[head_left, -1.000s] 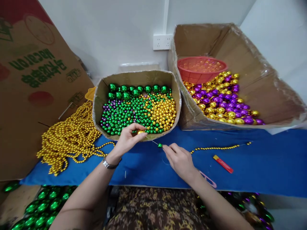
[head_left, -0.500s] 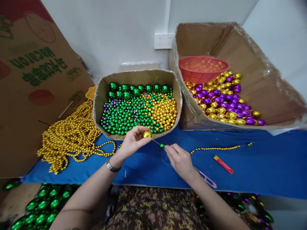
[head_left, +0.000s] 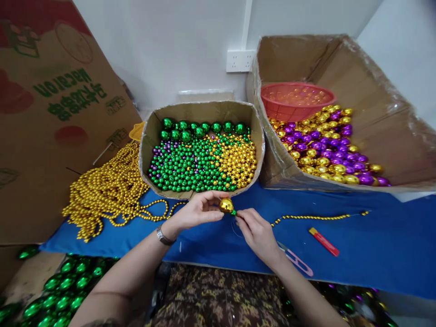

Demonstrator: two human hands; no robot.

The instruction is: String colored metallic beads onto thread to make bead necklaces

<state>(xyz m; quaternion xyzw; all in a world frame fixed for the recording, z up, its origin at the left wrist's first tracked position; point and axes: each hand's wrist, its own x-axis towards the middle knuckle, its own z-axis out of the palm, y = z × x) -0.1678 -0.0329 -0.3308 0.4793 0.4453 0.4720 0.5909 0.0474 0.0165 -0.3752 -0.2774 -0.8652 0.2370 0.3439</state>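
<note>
A large shiny gold bead (head_left: 226, 205) lies at the fingertips of my left hand (head_left: 200, 211), whose thumb and fingers curl around its left side. A small green bead (head_left: 234, 212) sits right against the gold one. Close beside the green bead, my right hand (head_left: 257, 231) pinches the thin clear string, its fingertips pressed together. A loose loop of string (head_left: 237, 229) hangs below the fingers, over the blue cloth. The bead's hole is not visible.
Ahead stands a cardboard box (head_left: 145, 156) of green, gold and purple beads. A bigger box (head_left: 374, 86) at right holds gold and purple beads and a red basket (head_left: 296, 106). Gold bead strands (head_left: 109, 186), pink-handled scissors (head_left: 299, 263) and a red-yellow cutter (head_left: 323, 241) lie on the cloth.
The gold bead has come up against the green bead; a stretch of string showed between them before. Both hands are closer together. The whole view has shifted slightly.
</note>
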